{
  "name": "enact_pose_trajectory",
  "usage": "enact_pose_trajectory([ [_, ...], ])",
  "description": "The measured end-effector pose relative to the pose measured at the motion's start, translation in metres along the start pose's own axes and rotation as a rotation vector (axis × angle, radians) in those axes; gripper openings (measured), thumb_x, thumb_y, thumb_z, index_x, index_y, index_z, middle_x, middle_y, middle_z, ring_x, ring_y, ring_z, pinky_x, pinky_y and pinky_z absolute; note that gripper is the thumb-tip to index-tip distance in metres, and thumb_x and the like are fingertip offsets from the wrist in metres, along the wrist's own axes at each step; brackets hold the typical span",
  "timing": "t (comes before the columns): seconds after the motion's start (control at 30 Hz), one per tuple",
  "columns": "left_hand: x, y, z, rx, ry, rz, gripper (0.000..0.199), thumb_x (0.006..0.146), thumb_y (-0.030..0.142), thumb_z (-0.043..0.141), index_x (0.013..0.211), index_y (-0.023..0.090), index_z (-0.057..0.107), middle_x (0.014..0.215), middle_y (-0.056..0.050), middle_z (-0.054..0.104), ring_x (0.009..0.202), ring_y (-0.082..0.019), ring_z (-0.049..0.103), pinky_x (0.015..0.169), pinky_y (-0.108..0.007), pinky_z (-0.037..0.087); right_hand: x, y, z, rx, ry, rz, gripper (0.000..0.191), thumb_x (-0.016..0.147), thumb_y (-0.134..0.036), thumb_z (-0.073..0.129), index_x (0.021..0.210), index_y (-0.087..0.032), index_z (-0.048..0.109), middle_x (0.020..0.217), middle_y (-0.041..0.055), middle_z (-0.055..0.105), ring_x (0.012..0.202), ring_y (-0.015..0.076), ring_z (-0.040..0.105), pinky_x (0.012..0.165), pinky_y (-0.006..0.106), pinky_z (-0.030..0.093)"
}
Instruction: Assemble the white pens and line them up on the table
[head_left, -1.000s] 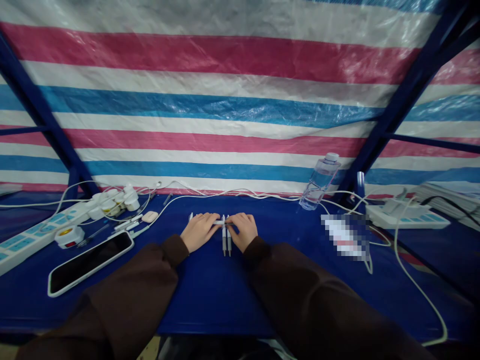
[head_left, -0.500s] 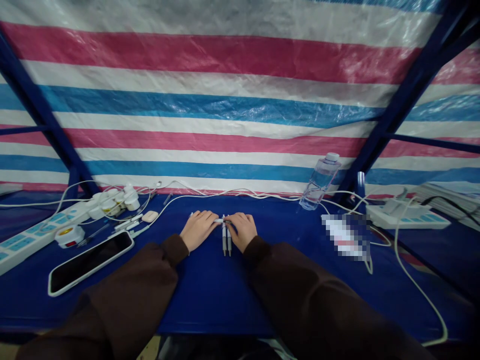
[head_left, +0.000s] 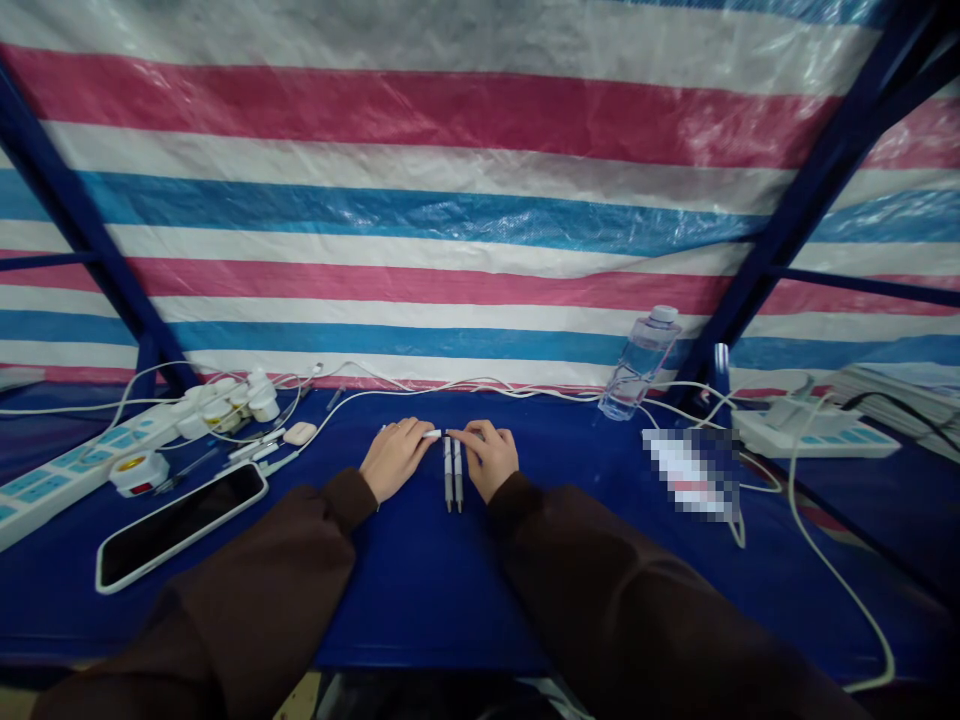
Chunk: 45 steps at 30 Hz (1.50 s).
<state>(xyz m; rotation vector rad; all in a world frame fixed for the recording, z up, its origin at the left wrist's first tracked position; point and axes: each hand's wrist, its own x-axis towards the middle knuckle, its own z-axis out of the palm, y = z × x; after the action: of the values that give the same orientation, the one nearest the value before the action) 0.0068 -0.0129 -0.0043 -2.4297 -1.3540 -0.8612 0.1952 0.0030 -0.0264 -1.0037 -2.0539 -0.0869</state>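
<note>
Two grey-and-white pens, a left pen (head_left: 448, 478) and a right pen (head_left: 459, 478), lie side by side on the blue table, dark tips toward me. Beyond their far ends, a white pen (head_left: 433, 434) lies crosswise. My left hand (head_left: 394, 460) is closed over it, covering its middle; its right end sticks out past the fingertips. My right hand (head_left: 491, 460) rests just right of the pair. Its index finger stretches left to the dark end of the crosswise pen, thumb apart, other fingers bent; whether the fingertip touches is too small to tell.
On the left are a phone (head_left: 184, 525), a power strip (head_left: 82, 460) with plugs, and an earbud case (head_left: 300, 433). To the right stand a water bottle (head_left: 639, 365) and another power strip (head_left: 825, 435). White cables (head_left: 517, 388) run along the back by striped sheeting.
My right hand has shifted slightly right; its thumb has drawn away from the pens and its index finger has straightened. The left hand stays in place on the crosswise pen.
</note>
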Motion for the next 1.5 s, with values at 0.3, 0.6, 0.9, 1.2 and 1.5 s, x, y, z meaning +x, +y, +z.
enact_pose_trajectory([
  [0.3, -0.001, -0.005, 0.004, -0.297, 0.072, -0.097, 0.026, 0.092, 0.026, 0.036, 0.111, 0.018, 0.053, 0.097, -0.007, 0.056, 0.095, -0.018, 0.056, 0.085, -0.034, 0.044, 0.002, -0.002, -0.002, 0.062, 0.085, 0.216, 0.030, 0.082, -0.007, 0.043, 0.098, -0.024, 0.062, 0.096, 0.0043, 0.060, 0.090, 0.0156, 0.057, 0.077, 0.031, 0.034],
  [0.6, 0.004, -0.007, 0.013, -1.017, 0.151, -0.549, 0.021, 0.084, 0.039, 0.050, 0.084, 0.019, 0.043, 0.093, -0.008, 0.066, 0.084, -0.020, 0.066, 0.080, -0.035, 0.047, 0.003, 0.001, 0.005, 0.279, 0.137, 0.423, 0.022, 0.086, -0.026, 0.043, 0.106, -0.021, 0.050, 0.099, 0.0068, 0.067, 0.082, 0.0183, 0.064, 0.075, 0.032, 0.046],
  [0.9, 0.005, -0.013, 0.017, -1.353, 0.175, -0.807, 0.019, 0.076, 0.030, 0.058, 0.085, 0.018, 0.046, 0.101, -0.011, 0.067, 0.096, -0.023, 0.064, 0.092, -0.041, 0.040, 0.001, 0.004, 0.008, 0.347, 0.094, 0.498, 0.024, 0.084, -0.028, 0.044, 0.108, -0.024, 0.047, 0.103, 0.0046, 0.066, 0.073, 0.0153, 0.065, 0.060, 0.027, 0.050],
  [1.2, 0.007, -0.014, 0.011, -1.491, 0.171, -0.880, 0.012, 0.068, 0.021, 0.055, 0.074, 0.018, 0.045, 0.097, -0.012, 0.069, 0.097, -0.025, 0.064, 0.092, -0.040, 0.040, 0.002, 0.002, 0.006, 0.319, 0.090, 0.495, 0.023, 0.084, -0.029, 0.045, 0.106, -0.024, 0.048, 0.099, 0.0033, 0.067, 0.069, 0.0142, 0.064, 0.058, 0.026, 0.050],
  [1.5, 0.008, -0.012, 0.005, -1.525, 0.179, -0.846, 0.015, 0.064, 0.021, 0.054, 0.071, 0.018, 0.041, 0.091, -0.012, 0.070, 0.093, -0.026, 0.065, 0.091, -0.042, 0.041, 0.003, 0.001, 0.005, 0.301, 0.075, 0.497, 0.021, 0.084, -0.028, 0.044, 0.105, -0.024, 0.048, 0.100, 0.0026, 0.067, 0.070, 0.0148, 0.065, 0.060, 0.027, 0.049],
])
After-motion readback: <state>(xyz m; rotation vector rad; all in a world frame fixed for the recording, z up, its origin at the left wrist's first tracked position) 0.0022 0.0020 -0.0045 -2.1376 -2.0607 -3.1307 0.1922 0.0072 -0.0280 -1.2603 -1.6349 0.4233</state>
